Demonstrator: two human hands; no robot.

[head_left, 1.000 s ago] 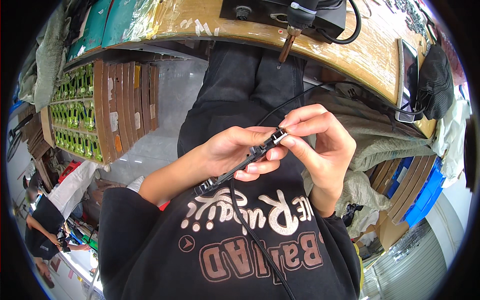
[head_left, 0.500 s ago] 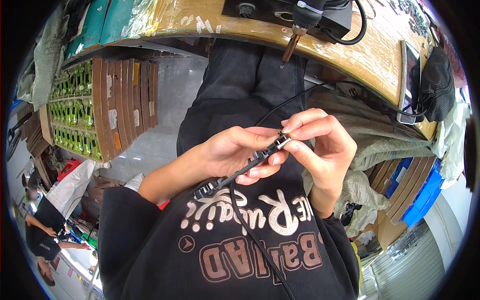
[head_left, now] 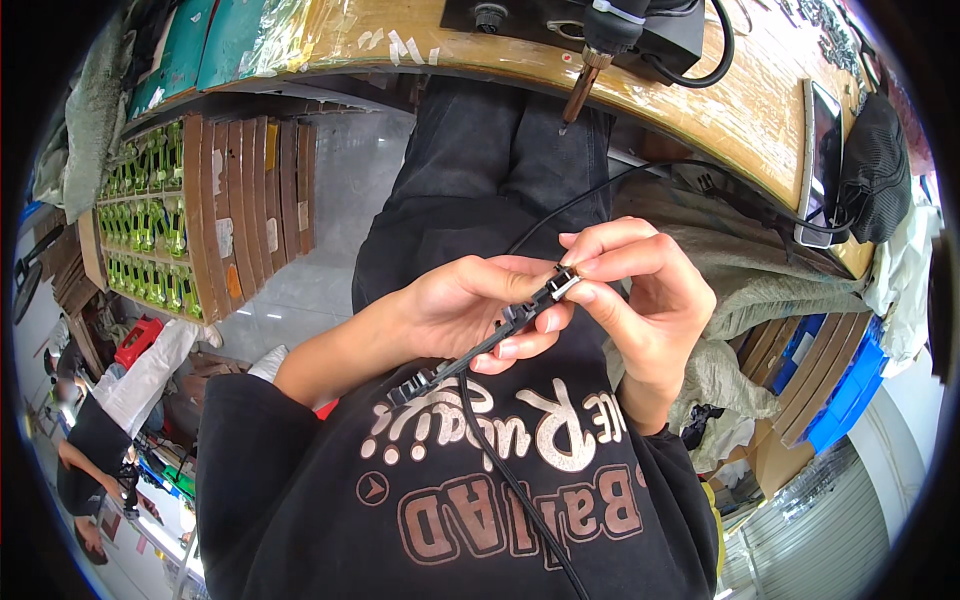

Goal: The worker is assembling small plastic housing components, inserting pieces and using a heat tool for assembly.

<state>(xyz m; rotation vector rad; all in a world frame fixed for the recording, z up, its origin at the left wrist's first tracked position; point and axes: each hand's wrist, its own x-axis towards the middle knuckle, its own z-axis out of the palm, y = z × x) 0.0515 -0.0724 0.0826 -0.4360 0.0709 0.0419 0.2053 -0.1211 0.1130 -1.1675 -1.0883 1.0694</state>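
Above my lap I hold a long, narrow black plastic part point(head_left: 470, 352) with small raised blocks along it. It slants from the lower left up to my fingertips. My left hand point(head_left: 455, 303) is closed around its upper half, thumb on top and fingers beneath. My right hand point(head_left: 650, 295) pinches the upper end between thumb and fingers. A small whitish piece point(head_left: 566, 287) shows at that end, right by my right thumb; whether it is separate I cannot tell. My fingertips partly hide this end. A black cord point(head_left: 500, 458) runs down over my shirt behind the part.
At the table point(head_left: 740, 130) edge, a soldering-iron-like tool point(head_left: 587, 85) points down from a black box point(head_left: 680, 45). A phone point(head_left: 822, 160) lies near the right edge beside a black mesh pouch point(head_left: 872, 170). Stacked trays of yellow-green parts point(head_left: 145, 220) stand left. Another person point(head_left: 95, 450) is far left.
My hands stay nearly in place; the lower end of the black part has tilted slightly. The person at far left has shifted, drawing an arm in.
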